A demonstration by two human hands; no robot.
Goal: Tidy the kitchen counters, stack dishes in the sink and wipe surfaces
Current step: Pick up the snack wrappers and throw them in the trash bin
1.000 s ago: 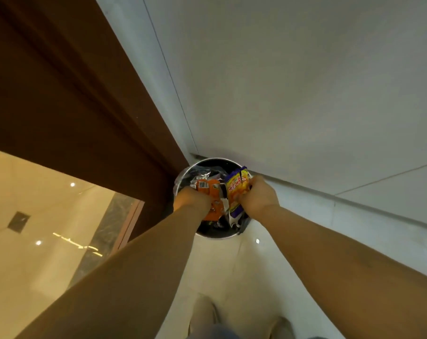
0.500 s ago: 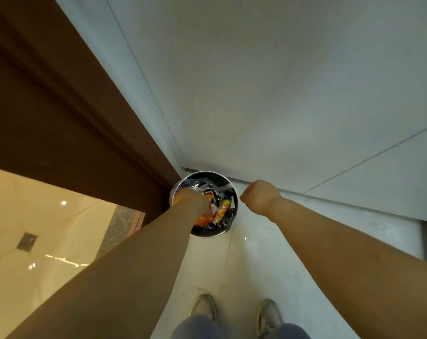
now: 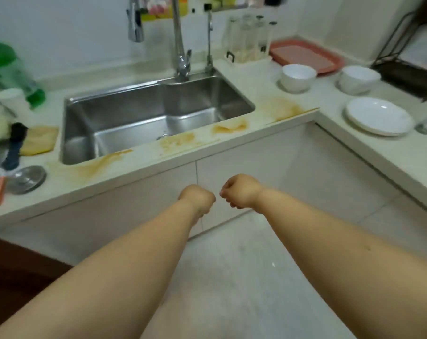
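Both grips are clenched into loose fists holding nothing: the left hand [image 3: 197, 198] and right hand [image 3: 240, 194] hang near each other, apart, in front of the white cabinet doors [image 3: 244, 177] below the desk [image 3: 144, 165]. Largest on that pale L-shaped desk is the steel sink [image 3: 139, 118], its basin bare, with a tall faucet [image 3: 180, 45] behind it. Brownish-yellow stains [image 3: 178, 140] smear the desk along the sink's front edge and right corner. On the right stretch lie a pink tray [image 3: 305, 56], a stack of white plates [image 3: 379, 116] and two white bowls [image 3: 298, 77], well apart from the sink. Left of the sink sit a yellow cloth [image 3: 40, 140], a round metal lid [image 3: 27, 178] and a green bottle [image 3: 19, 77].
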